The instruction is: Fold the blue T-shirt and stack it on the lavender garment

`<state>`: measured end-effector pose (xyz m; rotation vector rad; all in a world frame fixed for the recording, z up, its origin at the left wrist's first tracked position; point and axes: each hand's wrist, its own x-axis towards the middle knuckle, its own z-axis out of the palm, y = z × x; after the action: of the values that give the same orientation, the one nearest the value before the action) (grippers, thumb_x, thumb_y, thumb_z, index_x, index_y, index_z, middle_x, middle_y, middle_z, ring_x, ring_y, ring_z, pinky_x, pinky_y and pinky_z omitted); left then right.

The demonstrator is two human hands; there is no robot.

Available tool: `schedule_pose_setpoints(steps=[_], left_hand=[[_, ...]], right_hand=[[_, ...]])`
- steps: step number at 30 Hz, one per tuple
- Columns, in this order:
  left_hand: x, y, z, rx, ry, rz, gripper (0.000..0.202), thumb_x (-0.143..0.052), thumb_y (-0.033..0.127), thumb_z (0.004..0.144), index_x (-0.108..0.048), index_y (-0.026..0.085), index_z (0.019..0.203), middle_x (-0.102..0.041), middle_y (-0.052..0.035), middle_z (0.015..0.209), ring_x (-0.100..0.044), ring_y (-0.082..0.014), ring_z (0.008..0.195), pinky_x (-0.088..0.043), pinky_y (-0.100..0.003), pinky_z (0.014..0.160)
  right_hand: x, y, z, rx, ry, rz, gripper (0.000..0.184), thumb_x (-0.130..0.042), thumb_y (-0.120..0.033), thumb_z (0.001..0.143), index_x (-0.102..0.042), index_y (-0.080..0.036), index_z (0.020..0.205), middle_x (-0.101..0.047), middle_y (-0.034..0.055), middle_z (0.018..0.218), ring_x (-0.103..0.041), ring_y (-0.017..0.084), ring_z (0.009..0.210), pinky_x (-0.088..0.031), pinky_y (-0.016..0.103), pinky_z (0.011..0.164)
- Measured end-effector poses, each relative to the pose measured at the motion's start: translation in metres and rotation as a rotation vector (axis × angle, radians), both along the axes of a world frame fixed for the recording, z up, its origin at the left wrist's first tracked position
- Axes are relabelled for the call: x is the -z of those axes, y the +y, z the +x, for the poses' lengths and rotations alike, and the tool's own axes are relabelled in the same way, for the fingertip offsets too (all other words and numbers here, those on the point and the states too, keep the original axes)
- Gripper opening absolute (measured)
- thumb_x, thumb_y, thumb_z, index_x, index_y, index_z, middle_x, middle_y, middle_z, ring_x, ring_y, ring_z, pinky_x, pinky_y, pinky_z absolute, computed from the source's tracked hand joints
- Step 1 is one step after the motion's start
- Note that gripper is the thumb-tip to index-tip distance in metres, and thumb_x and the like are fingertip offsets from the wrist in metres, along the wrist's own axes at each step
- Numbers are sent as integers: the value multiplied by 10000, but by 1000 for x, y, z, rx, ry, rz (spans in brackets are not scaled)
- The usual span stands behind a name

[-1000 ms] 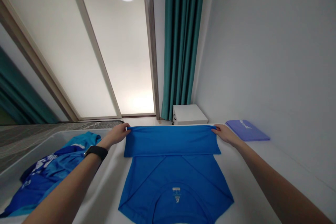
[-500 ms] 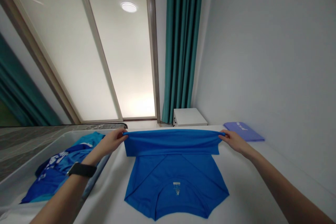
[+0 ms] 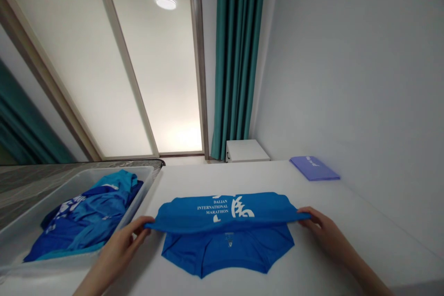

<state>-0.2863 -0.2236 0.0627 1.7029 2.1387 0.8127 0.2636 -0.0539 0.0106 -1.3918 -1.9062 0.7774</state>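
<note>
You are holding a bright blue short-sleeved T-shirt [image 3: 225,210] of thin sports fabric, with white print reading "DALIAN INTERNATIONAL MARATHON" beside large white characters. It is lying in the middle of the smooth white table [image 3: 350,222], straight in front of you. Its upper layer is being folded over toward you and is hanging a little above the lower layer, which is lying flat with the neckline at the near edge.

Your left hand [image 3: 125,240] is gripping the left end of the raised fold, thumb and fingers pinched on the cloth. Your right hand [image 3: 321,229] is pinching the right end of the same fold in the same way, with its fingers closed on the fabric. The fold is stretching fairly straight between the two hands.

To your left, just beside the shirt, a pale grey plastic tray [image 3: 83,178] is sitting with a loose heap of blue and turquoise printed garments [image 3: 86,215] inside. At the far right of the table, well apart from the shirt, a flat lilac folded piece [image 3: 314,168] is lying near the wall. Beyond the table a small white cabinet [image 3: 246,150] is standing below a long teal curtain [image 3: 236,55].
</note>
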Motion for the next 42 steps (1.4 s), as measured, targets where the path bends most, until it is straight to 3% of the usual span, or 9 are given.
schedule_pose_setpoints(steps=[2, 6, 8, 14, 19, 23, 27, 36, 42], left_hand=[[10, -8, 3, 9, 11, 0, 393, -504, 542, 775, -682, 275, 1001, -717, -21, 768, -621, -205, 559, -504, -279, 591], [19, -14, 11, -12, -27, 11, 364, -503, 514, 781, -682, 281, 995, -736, -11, 816, -658, -213, 625, -521, -259, 611], [21, -15, 15, -31, -53, 10, 359, -504, 513, 771, -683, 276, 972, -736, -8, 802, -665, -221, 629, -531, -263, 613], [24, -23, 22, -140, -122, 118, 365, -476, 527, 750, -703, 283, 899, -745, -7, 968, -685, -269, 942, -549, -298, 820], [20, -16, 36, -150, -144, 56, 391, -470, 624, 792, -612, 260, 768, -680, -4, 742, -654, -241, 761, -526, -299, 703], [26, -8, 39, -210, -139, 92, 450, -508, 691, 736, -511, 245, 678, -546, 23, 575, -552, -202, 567, -457, -291, 544], [30, -5, 34, -226, -223, 164, 436, -554, 666, 722, -514, 233, 756, -554, 26, 624, -552, -190, 594, -458, -285, 554], [16, -3, 30, -296, -327, 227, 457, -595, 646, 693, -500, 226, 846, -620, 18, 708, -622, -209, 678, -493, -286, 579], [38, -13, 21, -295, -134, 203, 390, -552, 585, 740, -546, 221, 879, -682, -16, 806, -666, -238, 776, -514, -295, 639]], right_hand=[[14, -12, 4, 23, -36, 78, 275, -499, -392, 754, -670, -289, 944, -721, 59, 978, -671, 277, 927, -523, 401, 850], [26, -21, 9, 61, -115, 159, 288, -484, -338, 733, -677, -306, 944, -713, 63, 1009, -667, 284, 971, -524, 436, 900], [25, -21, 9, 69, -137, 163, 300, -463, -327, 735, -680, -303, 941, -709, 65, 1001, -664, 284, 969, -523, 446, 905], [14, -26, 5, 100, -138, 153, 335, -371, -401, 819, -679, -291, 894, -709, 68, 902, -656, 280, 892, -512, 435, 846], [7, -28, -16, 121, -141, 97, 304, -426, -523, 851, -582, -272, 783, -633, 28, 652, -602, 231, 623, -482, 357, 684], [8, -26, -30, 152, -142, 104, 307, -459, -526, 819, -579, -262, 921, -524, -25, 559, -517, 193, 511, -417, 318, 586], [4, -24, -33, 175, -48, 103, 381, -429, -508, 831, -571, -229, 1048, -487, -33, 582, -505, 187, 533, -389, 296, 548], [-8, -31, -26, 241, -8, 109, 391, -444, -507, 849, -573, -210, 1068, -556, -1, 681, -533, 182, 592, -394, 269, 519], [9, -35, -21, 193, -235, 168, 376, -410, -457, 851, -608, -216, 1060, -588, 7, 658, -545, 192, 577, -439, 347, 670]])
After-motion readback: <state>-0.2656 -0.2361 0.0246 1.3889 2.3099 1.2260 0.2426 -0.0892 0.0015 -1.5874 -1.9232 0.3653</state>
